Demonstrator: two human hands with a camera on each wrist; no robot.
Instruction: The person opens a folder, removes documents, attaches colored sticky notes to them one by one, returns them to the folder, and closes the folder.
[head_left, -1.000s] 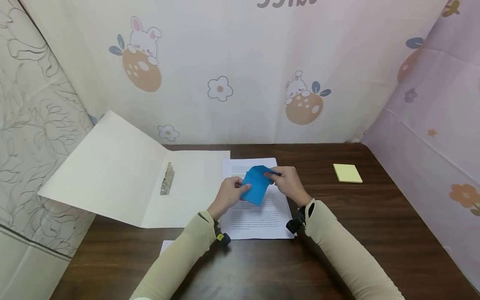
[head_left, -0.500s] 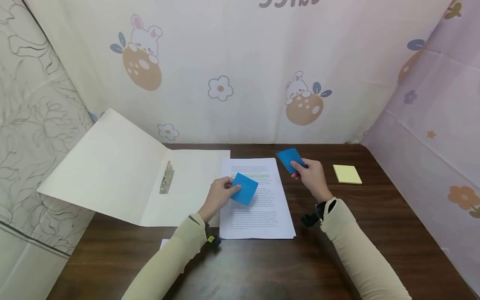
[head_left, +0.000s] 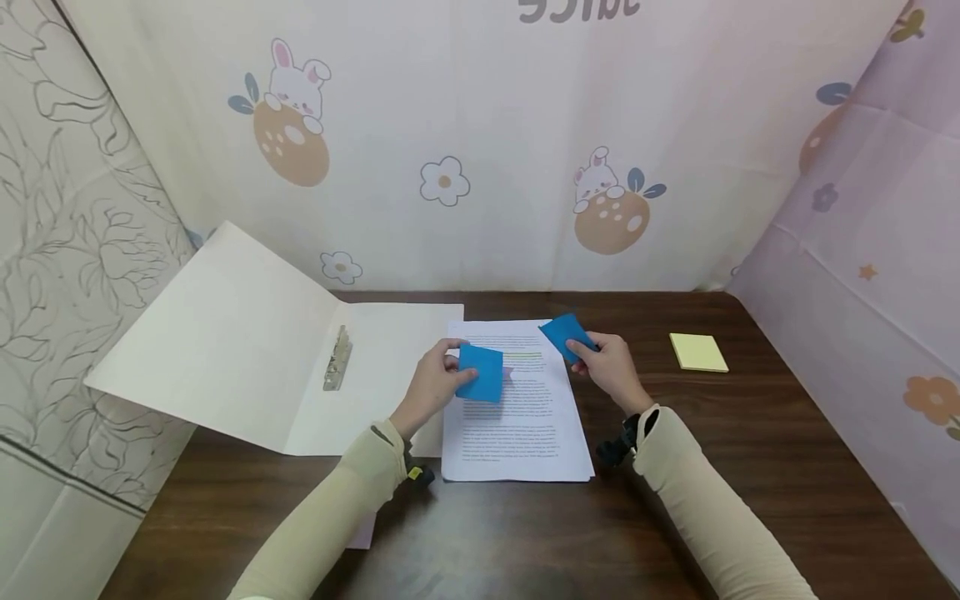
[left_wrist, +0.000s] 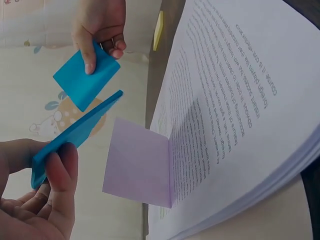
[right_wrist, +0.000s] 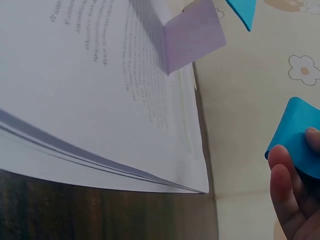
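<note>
My left hand [head_left: 433, 387] pinches a blue sticky note pad [head_left: 486, 373] between thumb and fingers, above the printed page. Seen edge-on in the left wrist view, this pad [left_wrist: 75, 134] has some thickness. A slightly bent blue sticky note [head_left: 564, 333] is pinched in my right hand [head_left: 613, 364], over the right edge of the papers; whether it is one sheet or more, I cannot tell. The printed paper stack [head_left: 517, 446] lies below both hands. From its top page a purple sticky note [left_wrist: 137, 162] stands up, mostly hidden by the blue pad in the head view.
An open white folder [head_left: 382, 358] with a metal clip [head_left: 337, 358] lies left of the papers, its cover raised. At the right, a yellow sticky note pad [head_left: 698, 352] rests on the wooden table [head_left: 750, 467]. A pale purple edge [head_left: 362, 533] shows beside my left forearm.
The blue pieces were together between both hands; my right hand has drawn its note away to the right, then come slightly back. The left hand's pad has turned and shifted left.
</note>
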